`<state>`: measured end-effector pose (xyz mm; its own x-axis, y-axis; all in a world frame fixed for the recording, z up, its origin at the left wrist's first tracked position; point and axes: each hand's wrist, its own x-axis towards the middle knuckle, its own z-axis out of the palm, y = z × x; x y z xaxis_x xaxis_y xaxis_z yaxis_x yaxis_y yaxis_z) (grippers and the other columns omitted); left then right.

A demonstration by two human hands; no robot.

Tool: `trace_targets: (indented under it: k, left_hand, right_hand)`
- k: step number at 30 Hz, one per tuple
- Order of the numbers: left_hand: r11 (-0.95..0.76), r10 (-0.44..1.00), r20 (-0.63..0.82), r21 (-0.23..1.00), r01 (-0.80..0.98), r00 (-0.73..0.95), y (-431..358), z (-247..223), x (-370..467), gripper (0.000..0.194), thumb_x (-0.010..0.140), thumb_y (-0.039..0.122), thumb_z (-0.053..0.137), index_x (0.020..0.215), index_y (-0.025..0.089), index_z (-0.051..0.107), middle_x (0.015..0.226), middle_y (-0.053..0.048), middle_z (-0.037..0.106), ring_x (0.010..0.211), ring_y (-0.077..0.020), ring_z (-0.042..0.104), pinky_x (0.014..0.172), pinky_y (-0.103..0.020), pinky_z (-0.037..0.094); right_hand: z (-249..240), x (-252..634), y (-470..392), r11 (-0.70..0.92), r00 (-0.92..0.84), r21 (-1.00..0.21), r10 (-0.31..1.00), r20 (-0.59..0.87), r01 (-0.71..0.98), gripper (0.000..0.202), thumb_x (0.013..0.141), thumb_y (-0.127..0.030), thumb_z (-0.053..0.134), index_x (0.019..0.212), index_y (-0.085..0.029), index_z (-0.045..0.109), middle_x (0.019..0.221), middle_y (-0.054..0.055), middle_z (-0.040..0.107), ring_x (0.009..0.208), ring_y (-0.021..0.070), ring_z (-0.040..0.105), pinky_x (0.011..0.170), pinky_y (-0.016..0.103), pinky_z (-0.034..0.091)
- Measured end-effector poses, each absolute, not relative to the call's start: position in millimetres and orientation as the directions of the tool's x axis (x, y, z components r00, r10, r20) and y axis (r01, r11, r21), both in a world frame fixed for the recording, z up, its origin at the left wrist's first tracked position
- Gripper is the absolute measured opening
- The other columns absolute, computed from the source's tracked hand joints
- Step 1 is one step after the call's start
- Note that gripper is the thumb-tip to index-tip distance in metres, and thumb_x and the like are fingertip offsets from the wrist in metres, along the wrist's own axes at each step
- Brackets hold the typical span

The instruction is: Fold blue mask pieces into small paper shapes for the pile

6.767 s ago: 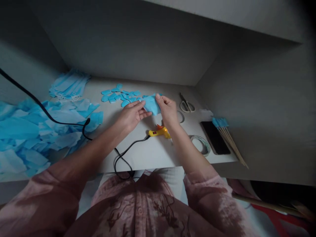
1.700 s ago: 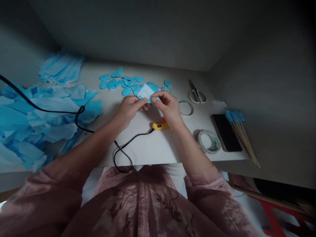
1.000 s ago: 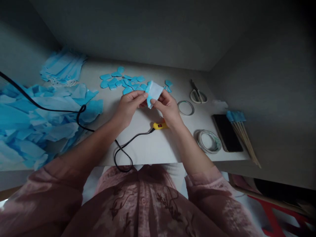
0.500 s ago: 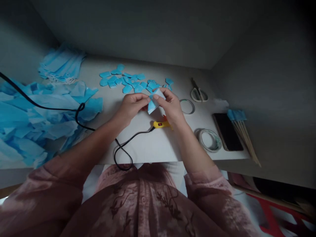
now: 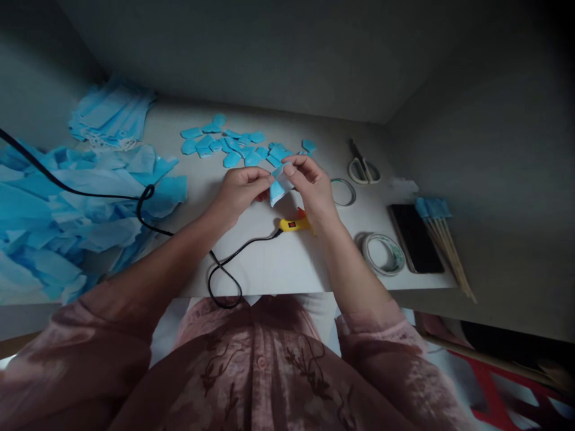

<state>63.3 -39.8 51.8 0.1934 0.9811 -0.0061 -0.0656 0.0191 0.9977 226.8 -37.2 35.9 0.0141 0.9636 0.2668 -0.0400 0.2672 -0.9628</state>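
Between my two hands is a small folded piece of light-blue and white fabric point(image 5: 279, 189), like face-mask material. My left hand point(image 5: 242, 190) pinches its left edge between thumb and fingertips. On the upper right, my right hand point(image 5: 312, 184) grips it with the thumb on top and the fingers behind. Just below lies a yellow glue gun point(image 5: 291, 225) with a red switch, partly hidden by my right hand and wrist. Several cut blue fabric pieces point(image 5: 245, 146) are spread on the white table point(image 5: 269, 269) beyond my hands.
Blue fabric scraps point(image 5: 67, 209) heap at the left, with stacked face masks point(image 5: 112, 114) behind. A black cord point(image 5: 224, 263) loops over the front edge. Rightward lie scissors point(image 5: 363, 167), tape rolls point(image 5: 384, 254), a phone point(image 5: 415, 239) and wooden sticks with blue tops point(image 5: 449, 251).
My right thumb has shifted up slightly on the fabric piece, and its upper right part now looks folded over. My left hand keeps its pinch almost in place.
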Motion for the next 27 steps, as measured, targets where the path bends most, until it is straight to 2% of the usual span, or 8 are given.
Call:
trace_targets:
  k: [6, 13, 18, 23, 27]
  left_hand:
    - [0.024, 0.980, -0.012, 0.998, -0.058, 0.199, -39.7, 52.7, 63.2, 0.019, 0.082, 0.022, 0.073, 0.064, 0.019, 0.071, 0.058, -0.001, 0.061, 0.058, -0.0128, 0.053, 0.061, -0.030, 0.042]
    - [0.016, 0.978, -0.011, 1.000, -0.024, 0.210, -38.8, 52.3, 63.3, 0.017, 0.084, 0.027, 0.071, 0.071, 0.017, 0.071, 0.059, 0.000, 0.061, 0.059, -0.0112, 0.054, 0.061, -0.026, 0.044]
    - [0.019, 0.981, -0.013, 0.999, -0.027, 0.196, -36.3, 50.1, 61.8, 0.013, 0.084, 0.022, 0.067, 0.072, 0.016, 0.071, 0.059, 0.002, 0.058, 0.058, -0.0095, 0.051, 0.058, -0.024, 0.042]
    - [0.031, 0.983, -0.024, 0.999, -0.036, 0.183, -34.0, 48.6, 60.1, 0.011, 0.084, 0.021, 0.067, 0.076, 0.016, 0.071, 0.062, 0.002, 0.060, 0.058, -0.0093, 0.051, 0.059, -0.024, 0.044]
    - [0.028, 0.985, -0.020, 0.999, -0.044, 0.174, -34.4, 49.6, 59.8, 0.011, 0.084, 0.021, 0.067, 0.075, 0.016, 0.071, 0.063, 0.001, 0.061, 0.059, -0.0097, 0.054, 0.060, -0.024, 0.045]
  right_hand:
    - [32.4, 227.8, -33.5, 0.290, 0.088, -0.956, 0.954, 0.286, -0.033, 0.051, 0.067, -0.069, 0.087, 0.080, -0.024, 0.069, 0.074, -0.004, 0.060, 0.068, 0.0106, 0.051, 0.067, 0.027, 0.045]
    - [30.8, 227.7, -33.6, 0.348, 0.044, -0.936, 0.937, 0.347, -0.042, 0.047, 0.071, -0.066, 0.086, 0.081, -0.022, 0.071, 0.074, -0.005, 0.061, 0.068, 0.0088, 0.052, 0.067, 0.025, 0.045]
    - [27.8, 228.7, -32.3, 0.395, 0.048, -0.919, 0.917, 0.395, 0.008, 0.042, 0.077, -0.063, 0.084, 0.087, -0.023, 0.073, 0.078, -0.004, 0.065, 0.069, 0.0094, 0.055, 0.068, 0.025, 0.048]
    - [28.7, 232.6, -34.4, 0.470, 0.007, -0.871, 0.880, 0.476, 0.145, 0.019, 0.088, -0.043, 0.077, 0.092, -0.025, 0.074, 0.089, -0.001, 0.072, 0.081, 0.0124, 0.064, 0.073, 0.026, 0.051]
    - [31.0, 235.4, -36.0, 0.560, -0.050, -0.793, 0.823, 0.566, 0.241, 0.005, 0.089, -0.025, 0.069, 0.089, -0.024, 0.074, 0.095, 0.001, 0.075, 0.095, 0.0161, 0.068, 0.081, 0.029, 0.054]
